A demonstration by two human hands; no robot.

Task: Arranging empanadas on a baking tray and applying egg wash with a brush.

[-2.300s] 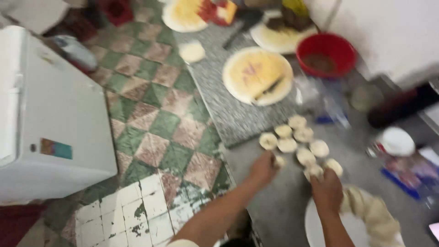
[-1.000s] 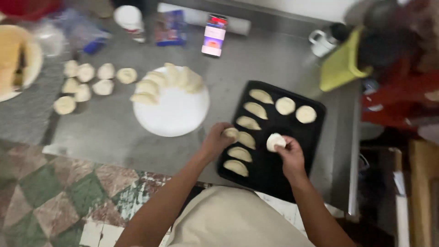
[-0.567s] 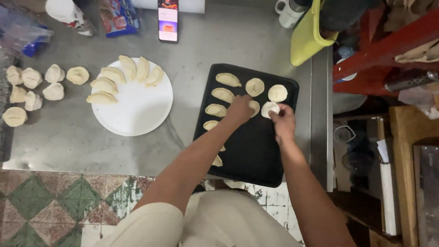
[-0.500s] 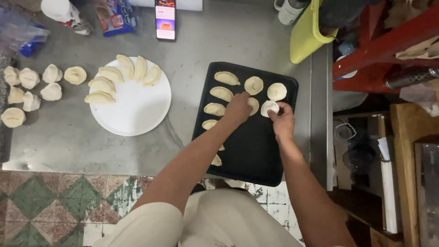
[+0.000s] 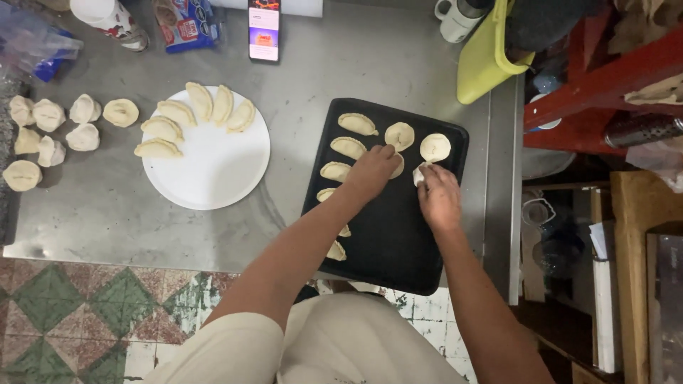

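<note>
Dough piece [image 5: 420, 171] at 2 o'clock on black tray [image 5: 398, 256], in narrow grip of right hand [image 5: 440, 195]; left hand [image 5: 371, 171] steadies. Tray half filled; five pastries [image 5: 186, 117] wait on white plate [image 5: 213, 167], more at surface's [image 5: 107, 213] 9 o'clock.

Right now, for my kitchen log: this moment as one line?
left hand on pastry | right hand setting dough round | black tray

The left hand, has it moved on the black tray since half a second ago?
No. The left hand rests at the same place on the black tray, beside the round dough pieces near the far edge.
</note>
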